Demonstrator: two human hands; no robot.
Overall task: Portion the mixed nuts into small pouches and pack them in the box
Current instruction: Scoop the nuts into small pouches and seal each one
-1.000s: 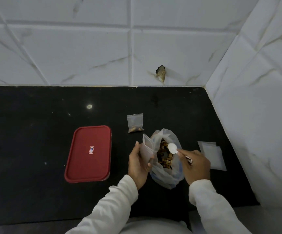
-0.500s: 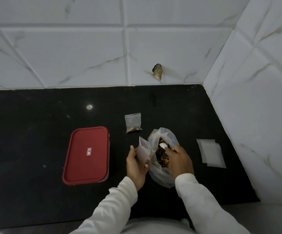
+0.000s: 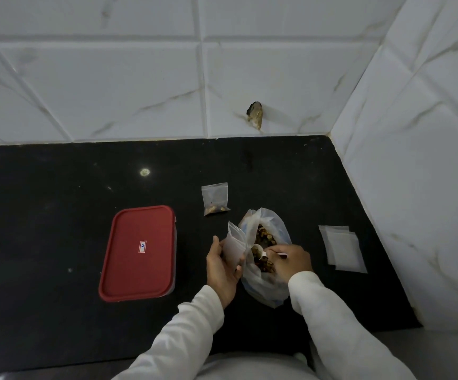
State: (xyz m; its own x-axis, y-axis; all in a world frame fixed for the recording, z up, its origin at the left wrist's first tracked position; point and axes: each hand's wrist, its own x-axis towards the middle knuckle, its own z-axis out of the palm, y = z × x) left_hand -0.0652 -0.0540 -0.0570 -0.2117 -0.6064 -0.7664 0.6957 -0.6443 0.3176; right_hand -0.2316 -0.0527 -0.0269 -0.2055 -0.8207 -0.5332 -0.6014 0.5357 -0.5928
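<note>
Scooping step, items as they lie.

- Small pouch (image 3: 234, 244): thin clear plastic, empty, mouth up. It is held between thumb and fingers of the left grip (image 3: 222, 266) and touches the bag's rim. Judged very light, limp and slippery, and apt to fold shut. Best pinched just under the mouth so the opening stays spread.
- Spoon (image 3: 260, 252): small, white, stiff. The right grip (image 3: 291, 263) is closed round its handle, with the bowl inside the bag, apparently loaded. Judged quick to spill if tilted; carry it level toward the left grip.
- Bag of nuts (image 3: 266, 281): soft crumpled plastic, open-topped, lying on the black surface (image 3: 57, 311) between the two grips. The walls sag; its contents probably anchor it.
- Filled pouch (image 3: 215, 198): flat on the surface beyond the left grip, a few nuts at its near end.
- Spare pouches (image 3: 343, 249): flat overlapping stack, outboard of the right grip, apart from it.
- Box (image 3: 138, 253): red lid on, outboard of the left grip, apart. Judged rigid; lift the lid at a corner.
</note>
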